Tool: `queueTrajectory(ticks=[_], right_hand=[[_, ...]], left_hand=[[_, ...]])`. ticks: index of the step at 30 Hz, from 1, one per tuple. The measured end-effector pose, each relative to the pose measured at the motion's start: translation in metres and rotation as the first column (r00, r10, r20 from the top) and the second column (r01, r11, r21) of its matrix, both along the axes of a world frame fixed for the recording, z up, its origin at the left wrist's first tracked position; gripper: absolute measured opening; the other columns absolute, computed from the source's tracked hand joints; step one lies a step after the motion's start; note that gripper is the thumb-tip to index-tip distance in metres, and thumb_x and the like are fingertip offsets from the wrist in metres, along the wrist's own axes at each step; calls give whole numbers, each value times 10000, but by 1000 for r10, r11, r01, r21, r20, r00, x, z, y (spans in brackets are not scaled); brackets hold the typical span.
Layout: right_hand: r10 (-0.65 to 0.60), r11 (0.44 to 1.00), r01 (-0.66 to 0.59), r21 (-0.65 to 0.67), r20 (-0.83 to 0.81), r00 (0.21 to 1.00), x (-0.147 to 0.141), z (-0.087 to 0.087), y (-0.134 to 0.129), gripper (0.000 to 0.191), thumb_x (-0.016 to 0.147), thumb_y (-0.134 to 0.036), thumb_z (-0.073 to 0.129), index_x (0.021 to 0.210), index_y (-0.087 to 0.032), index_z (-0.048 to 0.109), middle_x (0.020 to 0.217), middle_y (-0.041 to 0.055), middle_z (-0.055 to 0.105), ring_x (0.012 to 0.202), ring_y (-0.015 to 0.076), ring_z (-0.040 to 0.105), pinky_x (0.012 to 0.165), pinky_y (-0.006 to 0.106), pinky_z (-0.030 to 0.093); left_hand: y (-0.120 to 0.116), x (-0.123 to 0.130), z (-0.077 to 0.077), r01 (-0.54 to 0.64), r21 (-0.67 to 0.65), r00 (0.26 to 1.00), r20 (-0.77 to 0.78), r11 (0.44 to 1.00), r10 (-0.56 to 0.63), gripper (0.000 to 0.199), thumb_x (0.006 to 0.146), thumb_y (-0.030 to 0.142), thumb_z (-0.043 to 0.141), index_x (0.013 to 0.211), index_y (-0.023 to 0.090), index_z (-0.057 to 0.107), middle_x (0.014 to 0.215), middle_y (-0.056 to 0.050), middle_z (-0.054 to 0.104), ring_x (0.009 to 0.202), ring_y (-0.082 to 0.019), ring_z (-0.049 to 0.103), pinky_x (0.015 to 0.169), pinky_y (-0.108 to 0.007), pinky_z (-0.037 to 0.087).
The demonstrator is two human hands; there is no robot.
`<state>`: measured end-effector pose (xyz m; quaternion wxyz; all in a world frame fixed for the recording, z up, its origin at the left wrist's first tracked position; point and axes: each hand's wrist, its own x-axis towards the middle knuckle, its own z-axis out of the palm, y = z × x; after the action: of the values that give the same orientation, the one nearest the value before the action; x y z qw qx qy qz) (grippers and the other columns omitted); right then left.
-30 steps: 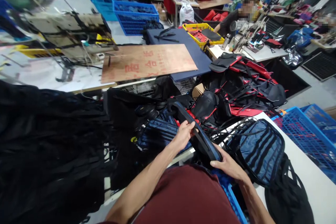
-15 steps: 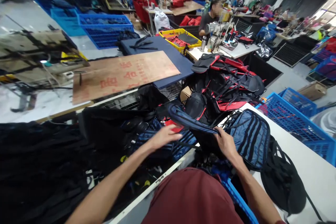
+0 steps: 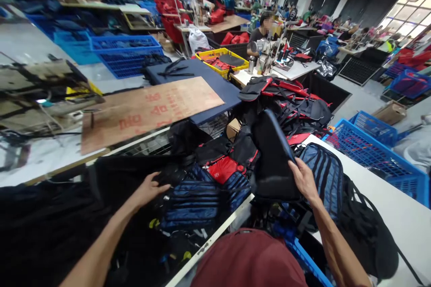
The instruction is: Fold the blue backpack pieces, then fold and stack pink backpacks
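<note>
Fingers of right hand nearly closed around black panel's edge

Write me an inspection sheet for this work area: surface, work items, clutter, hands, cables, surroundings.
Surface: white table on the right, bearing a striped blue bag and a black item.
Work items: dark bag with a blue edge, held up.
Clutter: heaped red and black bags; small cardboard box amid the bags.
Hands: right hand grips the dark bag's edge; left hand is at dark items, grip unclear.
Cables: thin pale line below the left table edge, possibly a cord; too blurred to confirm.
Surroundings: plywood board with red lettering, yellow crate, blue basket, seated person beyond.
</note>
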<state>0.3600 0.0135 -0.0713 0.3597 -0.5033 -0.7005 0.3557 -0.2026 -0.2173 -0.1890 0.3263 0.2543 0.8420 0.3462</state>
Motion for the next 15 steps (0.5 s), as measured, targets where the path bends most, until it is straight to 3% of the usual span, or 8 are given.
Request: queueTrajectory(ticks=[2, 4, 6, 8, 10, 11, 13, 15], right_hand=[[53, 999, -53, 12, 6, 999, -16, -5, -15, 559, 1055, -642, 608, 1274, -164, 797, 1054, 78, 810, 934, 251, 720, 845, 334, 585], [81, 996, -81, 30, 18, 997, -27, -17, -31, 548, 1084, -603, 587, 1354, -169, 785, 1089, 80, 828, 938, 248, 754, 849, 328, 614], [114, 989, -118, 90, 48, 992, -34, -37, -49, 515, 1108, -557, 577, 1416, -190, 768, 1164, 88, 838, 982, 252, 788, 877, 325, 640], [189, 961, -208, 184, 113, 975, -38, -60, -67, 478, 1129, -498, 563, 1471, -220, 749, 1199, 98, 838, 998, 252, 810, 891, 326, 655], [263, 910, -318, 267, 221, 939, -41, -84, -85, 457, 1147, -452, 526, 1488, -245, 749, 1049, 97, 839, 881, 243, 811, 813, 322, 664], [279, 888, -356, 290, 275, 920, -41, -94, -93, 460, 1158, -443, 494, 1484, -253, 756, 940, 89, 819, 797, 238, 794, 748, 322, 659], [301, 869, -403, 286, 342, 890, -42, -110, -104, 484, 1171, -474, 449, 1474, -267, 765, 820, 75, 766, 715, 244, 761, 669, 338, 645], [366, 868, -451, 208, 346, 864, -41, -115, -106, 506, 1146, -588, 495, 1450, -297, 776, 888, 78, 785, 791, 267, 781, 710, 367, 662]], left_hand=[[24, 43, 7, -17, 102, 999, 38, 995, 13, 1095, 457, 675, 980, 1369, 173, 640, 1214, -189, 785, 1124, -408, 770, 861, -453, 629], [54, 96, 28, -1, 259, 976, 209, 966, -55, 1053, 566, 790, 925, 1388, 193, 646, 1383, -222, 727, 1251, -408, 737, 959, -467, 625], [86, 150, 58, -7, 386, 893, 417, 922, -168, 958, 691, 863, 850, 1347, 185, 681, 1376, -217, 729, 1280, -382, 724, 965, -435, 625], [117, 193, 91, -86, 470, 736, 624, 879, -262, 832, 802, 868, 782, 1278, 188, 711, 1345, -197, 737, 1217, -348, 741, 929, -419, 638], [143, 221, 118, -188, 542, 623, 711, 819, -327, 707, 856, 818, 775, 1191, 197, 719, 1230, -154, 762, 1093, -302, 751, 879, -394, 635], [153, 229, 128, -248, 573, 632, 707, 781, -317, 638, 846, 756, 826, 1146, 205, 711, 1149, -116, 764, 1014, -268, 740, 845, -366, 621], [166, 237, 139, -333, 628, 741, 635, 703, -216, 533, 769, 583, 950, 1045, 219, 675, 984, -31, 719, 868, -195, 676, 774, -301, 568], [170, 240, 141, -306, 658, 833, 535, 688, -141, 496, 701, 424, 991, 970, 225, 625, 889, 26, 647, 792, -152, 601, 731, -264, 513]])
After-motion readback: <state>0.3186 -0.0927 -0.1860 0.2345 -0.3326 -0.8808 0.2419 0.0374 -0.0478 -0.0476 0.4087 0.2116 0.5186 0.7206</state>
